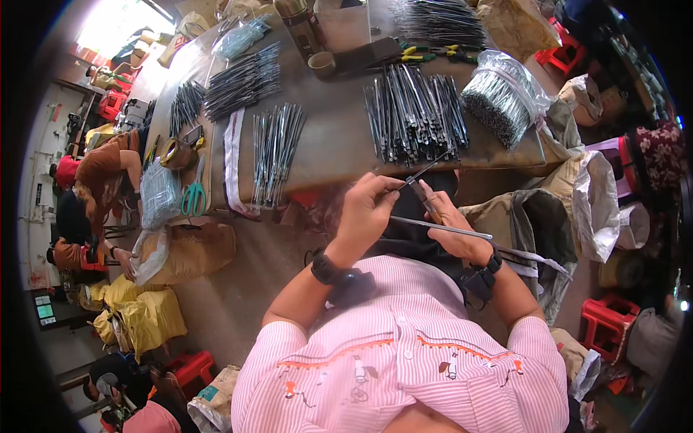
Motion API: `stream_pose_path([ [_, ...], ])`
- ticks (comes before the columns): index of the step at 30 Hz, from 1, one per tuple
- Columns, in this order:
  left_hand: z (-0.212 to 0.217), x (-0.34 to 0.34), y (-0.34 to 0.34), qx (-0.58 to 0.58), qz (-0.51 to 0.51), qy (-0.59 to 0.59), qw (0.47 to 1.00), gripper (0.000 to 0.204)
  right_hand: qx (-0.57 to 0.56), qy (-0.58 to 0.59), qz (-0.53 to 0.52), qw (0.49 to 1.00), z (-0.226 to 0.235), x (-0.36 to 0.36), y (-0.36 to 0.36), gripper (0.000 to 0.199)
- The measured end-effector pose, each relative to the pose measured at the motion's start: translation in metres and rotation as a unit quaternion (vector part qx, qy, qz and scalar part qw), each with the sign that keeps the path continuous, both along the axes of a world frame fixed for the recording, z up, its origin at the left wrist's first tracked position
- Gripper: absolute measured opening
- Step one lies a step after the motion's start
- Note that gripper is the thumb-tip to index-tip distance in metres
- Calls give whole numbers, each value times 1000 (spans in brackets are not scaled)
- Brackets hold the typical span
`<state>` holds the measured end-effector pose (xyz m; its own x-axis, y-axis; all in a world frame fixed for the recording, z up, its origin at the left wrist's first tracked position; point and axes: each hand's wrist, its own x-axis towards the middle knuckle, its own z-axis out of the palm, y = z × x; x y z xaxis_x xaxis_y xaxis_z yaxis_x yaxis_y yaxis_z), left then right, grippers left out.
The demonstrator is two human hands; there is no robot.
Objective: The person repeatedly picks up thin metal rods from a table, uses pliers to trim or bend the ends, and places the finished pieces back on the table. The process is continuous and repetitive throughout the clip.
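My left hand (367, 211) is closed, thumb and fingers pinching a thin dark metal strip (426, 168) just off the table's near edge. Beside it, my right hand (453, 225) is wrapped round a small tool with a brown handle (432, 207); its kind I cannot make out. Its tip meets the strip by my left fingertips. A longer grey metal rod (451, 228) runs crosswise between my hands and lies across the right palm. Just beyond, a wide pile of metal strips (415, 115) rests on the table, and a smaller pile (276, 148) lies to its left.
On the table (332, 148) are a plastic-wrapped bundle (505, 94), yellow-handled pliers (415, 55), a flask (296, 25) and teal scissors (193, 196). Sacks (538, 227) hang at the right, near a red stool (608, 328). Another person (108, 169) bends at the left.
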<state>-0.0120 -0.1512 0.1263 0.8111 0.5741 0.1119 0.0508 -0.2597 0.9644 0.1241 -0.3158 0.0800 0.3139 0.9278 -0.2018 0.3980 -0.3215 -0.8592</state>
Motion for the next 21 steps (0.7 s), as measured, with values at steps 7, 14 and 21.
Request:
stream_pose_path([
  [7,-12,2,1,-28,0,18,999,17,92,-62,-58,992,-1,-1,1,51],
  [14,-20,4,1,-49,-11,58,997,19,65,-88,-84,990,-6,-2,-1,33],
  [21,-4,-12,5,146,11,123,982,35,52,-86,-97,990,-7,-1,3,33],
])
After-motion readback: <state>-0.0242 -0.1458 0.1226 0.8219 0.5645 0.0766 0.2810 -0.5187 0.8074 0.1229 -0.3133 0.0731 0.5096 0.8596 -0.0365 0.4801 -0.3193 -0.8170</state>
